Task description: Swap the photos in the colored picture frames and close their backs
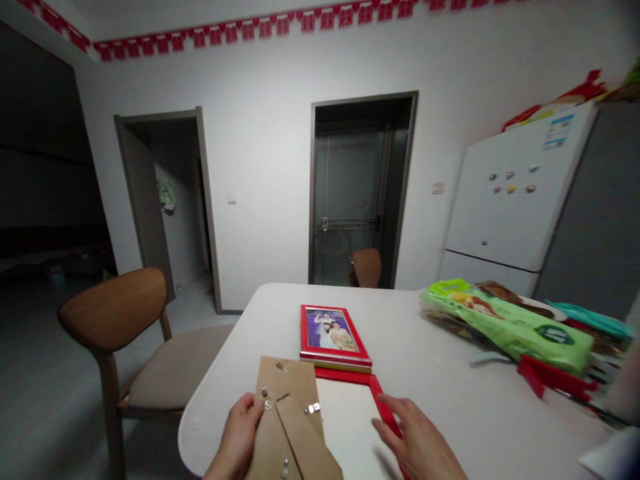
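Note:
My left hand point(239, 433) grips the left edge of a brown frame backing board point(295, 433), which has metal clips and a fold-out stand on it. Partly beneath the board, a red picture frame point(345, 376) lies on the table with a white sheet point(353, 417) inside its border. My right hand point(413, 437) is at the frame's right side, thumb and fingers apart, fingertips at or just over the red edge; contact is hard to tell. Just beyond lies a second red frame point(333, 331) holding a photo of people. The board's lower end runs out of view.
A white table point(400, 327) with rounded corners carries all this. At its right lie a green packet point(510, 323), a red item point(555, 380) and a teal packet point(593, 320). One wooden chair point(115, 310) stands left, another point(366, 268) behind the table. A fridge point(510, 200) stands back right.

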`<action>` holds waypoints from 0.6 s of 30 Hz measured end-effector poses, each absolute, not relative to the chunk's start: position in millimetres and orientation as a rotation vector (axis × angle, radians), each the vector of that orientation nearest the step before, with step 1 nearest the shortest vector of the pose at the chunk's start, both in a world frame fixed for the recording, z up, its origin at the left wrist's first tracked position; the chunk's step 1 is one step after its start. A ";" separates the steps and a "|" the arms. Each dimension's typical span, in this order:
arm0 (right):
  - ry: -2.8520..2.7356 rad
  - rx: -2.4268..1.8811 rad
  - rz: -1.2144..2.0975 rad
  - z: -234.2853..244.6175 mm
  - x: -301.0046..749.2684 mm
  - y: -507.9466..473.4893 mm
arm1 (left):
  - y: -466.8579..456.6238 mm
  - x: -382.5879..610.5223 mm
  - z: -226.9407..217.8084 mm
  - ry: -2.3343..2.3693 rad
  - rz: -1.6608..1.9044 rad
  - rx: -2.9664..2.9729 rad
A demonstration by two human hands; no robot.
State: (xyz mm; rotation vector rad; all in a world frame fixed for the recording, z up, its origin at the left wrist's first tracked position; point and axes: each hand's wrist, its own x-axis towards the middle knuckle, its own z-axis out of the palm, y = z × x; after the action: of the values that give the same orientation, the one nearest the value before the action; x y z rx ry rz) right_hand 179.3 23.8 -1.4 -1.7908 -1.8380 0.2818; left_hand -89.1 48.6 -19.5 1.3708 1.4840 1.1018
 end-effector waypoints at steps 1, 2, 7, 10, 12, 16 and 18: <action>-1.822 -1.864 0.268 -7.2 188.1 26.3 | 49.5 -98.7 -21.8 1.513 1.079 1.374; -1.811 -1.925 0.269 -12.2 194.7 28.3 | 50.6 -106.7 -24.1 1.543 1.053 1.384; -1.817 -1.981 0.368 -22.4 198.9 35.1 | 57.6 -125.3 -29.0 1.717 0.942 1.524; -1.698 -2.005 0.387 -19.4 196.8 38.3 | 59.5 -130.5 -24.8 1.852 0.872 1.630; -1.549 -1.956 0.556 -14.7 196.6 38.2 | 57.9 -130.1 -18.5 1.943 0.849 1.698; -1.053 -1.510 1.271 1.3 189.0 30.9 | 45.8 -97.9 -4.2 1.925 0.883 1.869; -0.870 -1.289 1.450 10.5 181.7 26.5 | 36.3 -62.6 -2.2 1.710 0.922 2.010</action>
State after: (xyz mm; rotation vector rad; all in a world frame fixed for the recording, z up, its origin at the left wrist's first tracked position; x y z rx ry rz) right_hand 181.7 26.5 10.5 -1.2891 -0.8698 1.4498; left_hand -62.6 36.3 -2.2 2.0095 1.7105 0.9220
